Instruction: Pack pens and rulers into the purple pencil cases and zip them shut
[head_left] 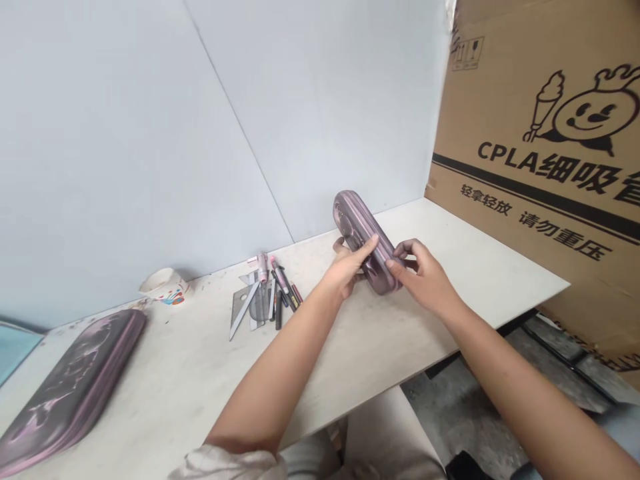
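Above the table, a purple-grey pencil case [367,233] with rounded ends is held tilted, its striped side turned up. My left hand [349,265] wraps round its middle, thumb across the striped side. At the lower right end, my right hand [419,272] pinches the edge between thumb and fingers; whether a zipper pull is there is too small to make out. The case looks closed. On the table to the left of my left hand lies a pile of stationery: clear rulers and set squares [245,307], pens [283,283] and a pink tube-like item [263,267].
A larger dark purple case [75,387] lies at the table's left. Against the wall stands a white paper cup [165,287] with a coloured print. A big cardboard box [530,167] rises at the right. The table's front edge [390,393] runs close to my body.
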`<state>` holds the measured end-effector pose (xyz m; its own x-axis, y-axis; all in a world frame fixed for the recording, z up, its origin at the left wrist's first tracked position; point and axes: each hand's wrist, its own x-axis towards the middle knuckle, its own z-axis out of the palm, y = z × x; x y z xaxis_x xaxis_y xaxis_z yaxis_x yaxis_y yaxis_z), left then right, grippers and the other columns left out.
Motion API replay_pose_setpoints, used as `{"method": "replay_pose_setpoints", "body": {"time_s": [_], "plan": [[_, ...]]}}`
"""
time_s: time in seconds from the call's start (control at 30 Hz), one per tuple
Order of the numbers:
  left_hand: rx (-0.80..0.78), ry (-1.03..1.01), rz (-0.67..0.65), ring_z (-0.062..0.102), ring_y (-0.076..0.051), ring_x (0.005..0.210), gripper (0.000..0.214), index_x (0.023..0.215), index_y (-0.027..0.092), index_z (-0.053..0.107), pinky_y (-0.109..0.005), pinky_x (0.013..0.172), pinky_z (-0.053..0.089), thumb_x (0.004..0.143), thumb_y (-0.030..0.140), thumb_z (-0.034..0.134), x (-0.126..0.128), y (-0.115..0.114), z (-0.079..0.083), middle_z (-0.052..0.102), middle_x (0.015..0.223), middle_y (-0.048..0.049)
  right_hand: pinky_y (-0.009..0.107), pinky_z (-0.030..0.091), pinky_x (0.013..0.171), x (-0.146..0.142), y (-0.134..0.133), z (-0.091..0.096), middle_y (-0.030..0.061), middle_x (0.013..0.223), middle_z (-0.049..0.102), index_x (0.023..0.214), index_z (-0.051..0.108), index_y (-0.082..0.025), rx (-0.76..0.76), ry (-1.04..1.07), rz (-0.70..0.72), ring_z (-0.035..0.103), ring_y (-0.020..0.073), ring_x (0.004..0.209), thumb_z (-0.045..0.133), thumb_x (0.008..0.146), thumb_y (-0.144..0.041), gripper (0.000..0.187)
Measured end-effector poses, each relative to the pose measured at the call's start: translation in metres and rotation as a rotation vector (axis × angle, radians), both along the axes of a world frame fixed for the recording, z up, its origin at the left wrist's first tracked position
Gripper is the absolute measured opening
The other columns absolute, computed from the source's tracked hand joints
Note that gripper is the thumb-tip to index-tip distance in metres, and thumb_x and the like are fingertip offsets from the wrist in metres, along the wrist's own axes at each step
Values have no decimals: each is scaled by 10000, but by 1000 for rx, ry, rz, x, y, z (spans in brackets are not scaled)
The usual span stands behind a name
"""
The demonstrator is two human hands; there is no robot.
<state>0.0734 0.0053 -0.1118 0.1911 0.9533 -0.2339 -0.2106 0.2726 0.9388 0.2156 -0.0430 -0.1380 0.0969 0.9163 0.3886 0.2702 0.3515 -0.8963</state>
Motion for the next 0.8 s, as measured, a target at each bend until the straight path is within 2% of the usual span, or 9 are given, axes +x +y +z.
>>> {"method": "replay_pose_setpoints", "body": {"time_s": [0.07, 0.13, 0.23, 0.4, 0.5, 0.6, 0.7, 0.77, 0.8], "plan": [[1, 56, 20, 629, -257, 815, 1026, 1311, 268, 141, -447, 715, 506, 530, 420, 788, 5, 1, -4, 608, 1036, -145, 334, 421, 841, 2, 1, -3, 31, 938, 513, 870, 497, -230, 10, -48, 25, 502, 171, 920, 553, 757, -377, 193], [0, 46, 30, 627, -247, 818, 981, 1299, 264, 168, -425, 707, 511, 546, 416, 779, 7, 4, -9, 592, 1076, -152, 328, 433, 811, 9, 5, -6, 39, 959, 522, 886, 506, -229, -15, -41, 44, 513, 169, 906, 540, 766, -385, 201], [-21, -8, 26, 628, -207, 771, 781, 1234, 250, 298, -375, 672, 517, 606, 402, 736, 5, 10, -15, 604, 1052, -122, 323, 437, 756, 26, 13, -12, 47, 946, 547, 879, 511, -219, -54, -77, -32, 527, 169, 849, 510, 778, -396, 204], [-110, -90, 10, 620, -142, 625, 334, 1044, 202, 496, -272, 614, 503, 752, 346, 570, -16, 20, -20, 652, 828, -48, 352, 410, 757, 55, 27, -31, 56, 879, 590, 868, 508, -207, -130, -252, -228, 545, 195, 814, 436, 804, -364, 184], [-51, -45, 63, 617, -126, 626, 308, 1052, 201, 500, -249, 624, 497, 748, 232, 545, -36, 26, -25, 655, 832, -41, 358, 415, 772, 69, 34, -41, 76, 925, 602, 908, 527, -196, -179, -330, -261, 555, 209, 843, 426, 799, -329, 199], [91, 192, 84, 618, -176, 892, 496, 1173, 223, 441, -327, 814, 475, 699, 181, 581, -51, 30, -33, 616, 1066, -90, 387, 412, 814, 68, 37, -42, 119, 979, 593, 950, 556, -172, -151, -485, -307, 549, 244, 919, 411, 803, -299, 242], [417, 505, 16, 308, -264, 1301, 587, 1200, 200, 465, -433, 1062, 229, 645, 235, 652, -56, 29, -41, 411, 1352, -145, 416, 395, 874, 46, 36, -37, 148, 1065, 572, 1058, 555, -161, -55, -630, -265, 523, 275, 1020, 390, 830, -315, 321], [601, 704, -109, 114, -295, 1368, 575, 1173, 186, 508, -470, 1094, 64, 635, 302, 674, -55, 26, -48, 311, 1423, -151, 426, 382, 914, 23, 33, -35, 150, 1166, 537, 1156, 522, -171, -2, -705, -149, 487, 284, 1101, 386, 847, -366, 390], [651, 798, -185, 86, -308, 1371, 557, 1168, 187, 518, -488, 1088, 25, 651, 335, 663, -55, 23, -51, 298, 1431, -152, 434, 376, 927, 11, 32, -35, 151, 1223, 507, 1199, 501, -179, 11, -748, -90, 464, 292, 1138, 386, 850, -401, 429]]}}
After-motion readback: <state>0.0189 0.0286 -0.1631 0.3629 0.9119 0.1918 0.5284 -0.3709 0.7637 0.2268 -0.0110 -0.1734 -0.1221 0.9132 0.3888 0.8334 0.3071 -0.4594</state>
